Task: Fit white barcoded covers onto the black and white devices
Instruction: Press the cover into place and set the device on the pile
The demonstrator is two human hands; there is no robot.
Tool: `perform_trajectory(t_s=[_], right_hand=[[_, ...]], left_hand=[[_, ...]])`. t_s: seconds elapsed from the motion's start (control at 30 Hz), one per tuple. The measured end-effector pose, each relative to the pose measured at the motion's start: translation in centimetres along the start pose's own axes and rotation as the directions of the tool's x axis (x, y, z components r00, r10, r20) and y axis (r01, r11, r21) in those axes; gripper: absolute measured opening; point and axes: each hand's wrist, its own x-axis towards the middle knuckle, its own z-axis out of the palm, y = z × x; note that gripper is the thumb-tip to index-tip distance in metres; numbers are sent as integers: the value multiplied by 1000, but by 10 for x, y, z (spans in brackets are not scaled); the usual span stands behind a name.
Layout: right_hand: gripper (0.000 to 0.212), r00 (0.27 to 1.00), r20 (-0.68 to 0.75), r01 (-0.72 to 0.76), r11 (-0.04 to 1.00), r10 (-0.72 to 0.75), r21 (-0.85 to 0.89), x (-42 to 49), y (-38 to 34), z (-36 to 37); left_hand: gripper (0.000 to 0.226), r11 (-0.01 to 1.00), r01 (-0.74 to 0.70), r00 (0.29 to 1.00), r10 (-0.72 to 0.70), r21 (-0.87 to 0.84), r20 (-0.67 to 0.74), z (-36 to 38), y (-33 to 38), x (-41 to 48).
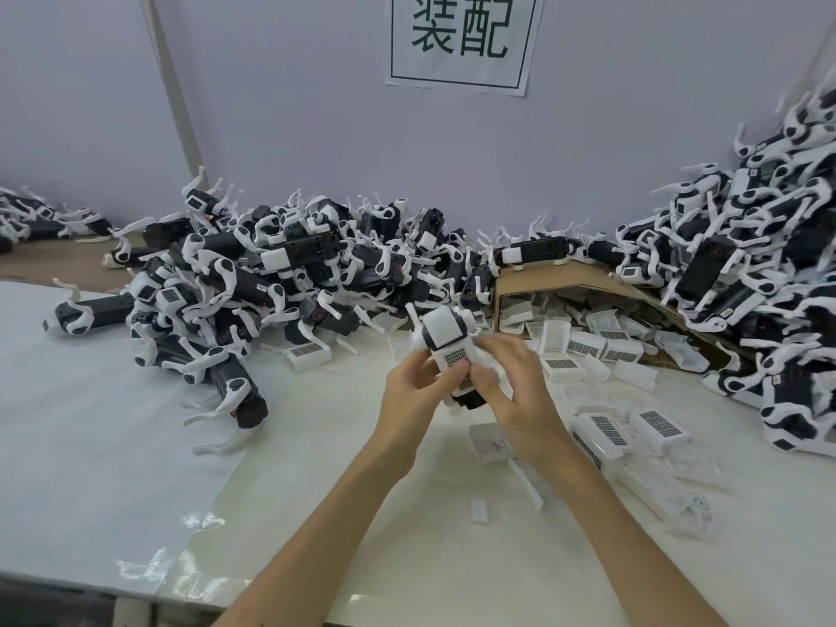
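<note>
Left hand (414, 393) grips a black and white device (441, 330) over the bench (316, 445) middle; right hand (520, 395) pinches the barcoded cover (456, 356) on it. Toward the far right edge, a tipped cardboard box (534, 278) holds loose covers (583, 343).

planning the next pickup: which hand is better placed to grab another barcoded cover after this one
Probably the right hand. The loose covers lie on the table just to its right, while the left hand holds the device from the other side, nearer the device pile.
</note>
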Motion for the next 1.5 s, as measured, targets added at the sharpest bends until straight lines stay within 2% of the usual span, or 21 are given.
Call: perform_trajectory(t_s=[0.07,0.13,0.2,0.23,0.3,0.37,0.47,0.67,0.83,0.93,1.03,1.13,1.23,1.33,1.4,1.5], right_hand=[[51,998,-54,20,999,-21,-36,1,2,-2],[67,997,-70,45,999,-44,12,1,3,-6],[76,994,-57,90,996,-89,18,1,3,-9],[78,992,-41,117,993,-117,0,0,3,-9],[77,986,7,169,985,-168,-48,0,3,-8],[65,979,35,204,974,-201,-97,0,4,-6],[47,975,14,223,966,-223,-133,1,5,-8],[41,978,7,209,965,-211,-157,1,2,-11],[43,981,9,193,975,-193,-114,1,0,-13],[44,995,85,62,997,-57,-53,4,3,-17],[34,965,235,-106,993,114,-45,10,8,-34],[33,943,303,-144,990,136,3,13,8,-55],[40,969,222,-136,984,108,117,12,9,-62],[45,986,153,-104,968,69,228,12,10,-57],[48,989,137,-80,967,48,241,11,10,-53],[48,989,136,-88,974,60,210,9,14,-53]], left_hand=[[24,992,-97,984,107,81,-143,0,-2,0],[22,927,-144,938,240,347,-251,-3,-5,0],[21,727,-114,897,369,677,-245,-5,-8,1],[22,617,-100,888,409,780,-210,-5,-9,0],[25,483,-128,886,448,866,-119,-4,-11,-1],[30,419,-185,877,478,889,-43,-2,-13,-3],[37,395,-201,864,503,897,-28,0,-15,-3],[36,358,-169,888,460,918,-16,-3,-19,0],[38,310,-206,865,501,928,25,-6,-18,1],[37,308,-216,870,492,927,39,-5,-18,1],[40,312,-261,883,459,913,96,-5,-20,1],[50,278,-306,846,518,910,126,-1,-18,0],[56,249,-316,769,632,916,94,2,-16,0],[52,207,-335,702,706,919,97,5,-15,-1],[51,192,-325,716,689,926,109,5,-17,-2],[47,254,-329,788,605,910,116,2,-18,-1]])
